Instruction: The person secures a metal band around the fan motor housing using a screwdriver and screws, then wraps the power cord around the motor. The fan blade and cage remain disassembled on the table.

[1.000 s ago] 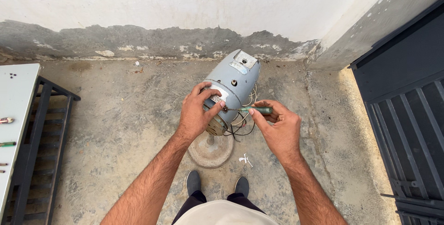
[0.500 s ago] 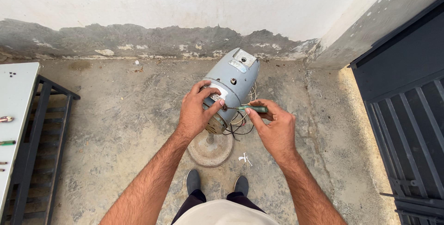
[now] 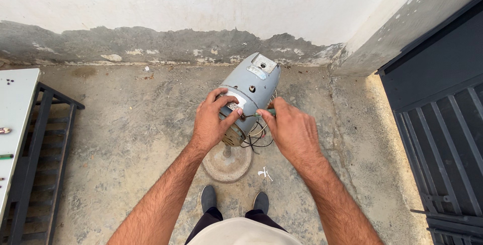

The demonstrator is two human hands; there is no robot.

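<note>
Grey motor housing on round stand base, tilted, between hands. Left hand grips housing's near end. Right hand pinches green-handled screwdriver, tip at housing side.

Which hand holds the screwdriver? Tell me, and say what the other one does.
The right hand holds the green-handled screwdriver, tip at the grey motor housing. The left hand has no tool; it grips the housing's lower end.

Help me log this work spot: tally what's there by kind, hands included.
Hands: 2, left hand and right hand
Grey motor housing: 1
Screwdriver: 1
Round stand base: 1
Shoes: 2
Total: 7
</note>
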